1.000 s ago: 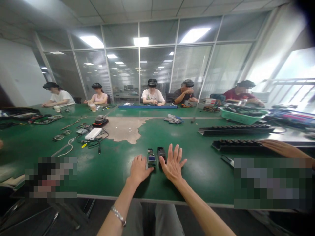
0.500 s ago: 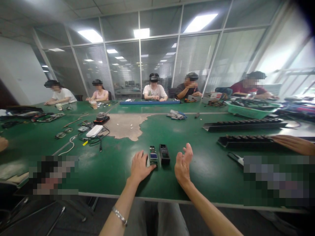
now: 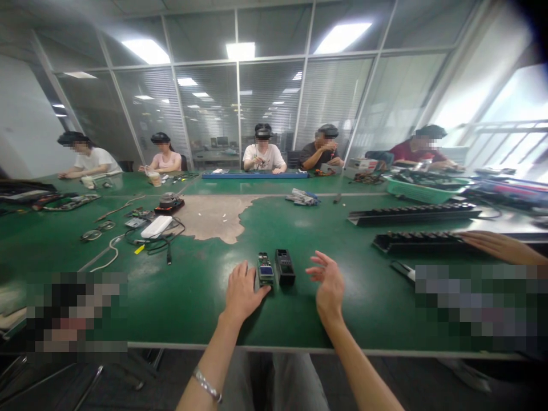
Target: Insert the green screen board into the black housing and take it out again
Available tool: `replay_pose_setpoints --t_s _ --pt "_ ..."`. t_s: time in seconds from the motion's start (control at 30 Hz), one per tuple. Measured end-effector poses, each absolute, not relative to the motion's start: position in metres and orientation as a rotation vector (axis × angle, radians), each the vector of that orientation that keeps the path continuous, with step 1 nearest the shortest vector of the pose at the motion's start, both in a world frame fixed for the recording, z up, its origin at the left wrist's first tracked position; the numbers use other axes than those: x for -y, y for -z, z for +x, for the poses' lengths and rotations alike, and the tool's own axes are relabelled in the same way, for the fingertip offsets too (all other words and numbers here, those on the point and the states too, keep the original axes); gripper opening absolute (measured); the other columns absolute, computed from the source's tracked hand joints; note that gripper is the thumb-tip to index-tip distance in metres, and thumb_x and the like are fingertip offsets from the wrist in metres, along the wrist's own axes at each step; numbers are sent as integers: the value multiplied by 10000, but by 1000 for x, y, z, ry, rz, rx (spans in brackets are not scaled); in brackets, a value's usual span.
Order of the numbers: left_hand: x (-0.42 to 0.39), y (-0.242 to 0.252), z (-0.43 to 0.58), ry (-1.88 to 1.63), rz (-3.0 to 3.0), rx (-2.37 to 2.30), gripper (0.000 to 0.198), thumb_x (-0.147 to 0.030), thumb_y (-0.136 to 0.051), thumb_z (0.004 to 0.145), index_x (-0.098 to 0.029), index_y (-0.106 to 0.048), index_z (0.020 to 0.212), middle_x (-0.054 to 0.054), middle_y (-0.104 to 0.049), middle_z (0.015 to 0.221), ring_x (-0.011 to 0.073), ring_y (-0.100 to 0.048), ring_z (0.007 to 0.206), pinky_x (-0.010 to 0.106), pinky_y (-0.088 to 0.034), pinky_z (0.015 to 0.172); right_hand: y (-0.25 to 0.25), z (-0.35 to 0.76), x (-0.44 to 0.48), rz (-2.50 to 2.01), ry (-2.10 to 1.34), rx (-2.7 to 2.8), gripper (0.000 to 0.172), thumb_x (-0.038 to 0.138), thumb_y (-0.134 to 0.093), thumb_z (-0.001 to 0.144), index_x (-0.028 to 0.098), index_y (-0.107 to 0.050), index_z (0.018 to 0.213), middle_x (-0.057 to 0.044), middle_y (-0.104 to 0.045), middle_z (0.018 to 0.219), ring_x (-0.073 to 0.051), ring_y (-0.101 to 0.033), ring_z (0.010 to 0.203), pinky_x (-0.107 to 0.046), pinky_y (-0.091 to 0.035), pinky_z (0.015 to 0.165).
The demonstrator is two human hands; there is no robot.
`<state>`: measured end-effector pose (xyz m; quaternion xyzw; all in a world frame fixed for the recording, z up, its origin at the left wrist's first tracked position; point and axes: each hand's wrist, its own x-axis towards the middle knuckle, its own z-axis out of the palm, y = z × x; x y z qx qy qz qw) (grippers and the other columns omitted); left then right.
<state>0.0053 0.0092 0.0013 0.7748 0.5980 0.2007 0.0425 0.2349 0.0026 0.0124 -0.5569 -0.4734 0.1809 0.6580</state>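
Observation:
A green circuit board with a small screen [image 3: 266, 270] lies on the green table in front of me. Just right of it rests a narrow black plastic housing [image 3: 285, 267], its hollow side facing up. My left hand [image 3: 244, 290] is on the table at the board's left side, fingers stretched forward and thumb reaching to the board's near end. Whether the thumb touches the board is hard to make out. To the right of the housing, my right hand [image 3: 329, 284] is raised with fingers apart, holding nothing.
Black rails [image 3: 413, 213] lie at the right, where another person's hand [image 3: 500, 244] rests on the nearer one. A green basket [image 3: 428, 191] of parts stands behind. At the left are a white device [image 3: 157, 226] with cables and a pair of glasses [image 3: 98, 230]. Several people sit across the table.
My right hand has shifted slightly right, away from the housing, and its fingers have turned toward the left. My left hand stays beside the board. The whole view has swung slightly.

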Motion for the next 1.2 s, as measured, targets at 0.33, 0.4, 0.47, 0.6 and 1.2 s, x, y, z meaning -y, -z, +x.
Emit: replay_pose_setpoints --t_s 0.33,0.4,0.47,0.6,1.2 --pt "-8 1 1 -655 2384 -1799 632 -637 -559 878 -179 -564 1313 153 -421 1509 343 -361 1386 465 -311 1128 -7 258 -13 -1183 -1030 727 637 785 -339 817 198 -576 888 1 -538 670 -126 -442 504 -275 -379 502" --pt "-7 0 1 -659 2372 -1799 624 -636 -564 875 -187 -565 1308 148 -422 1509 341 -360 1388 470 -306 1133 -11 237 -11 -1434 -757 974 671 811 -447 767 177 -618 906 -19 -587 715 -147 -515 586 -288 -422 568" --pt "-7 0 0 -674 2353 -1796 606 -623 -587 866 -195 -566 1294 143 -414 1516 339 -355 1394 476 -299 1139 -13 217 -11 -1638 -462 1294 650 774 -552 734 172 -651 960 -54 -639 827 -201 -598 775 -335 -469 725" --pt "-6 0 -2 -727 2325 -1770 517 -556 -667 831 -194 -596 1193 143 -393 1531 328 -343 1406 464 -302 1140 -14 196 -15 -1871 -152 1521 658 671 -544 807 140 -603 1192 -134 -655 1073 -249 -629 965 -384 -462 875" --pt "-2 2 -8 -844 2270 -1717 369 -467 -684 836 -201 -597 1078 136 -379 1533 302 -320 1418 466 -270 1165 -77 157 -17 -1970 -43 1674 557 498 -467 868 196 -554 1328 -93 -713 1058 -262 -655 999 -339 -444 849"
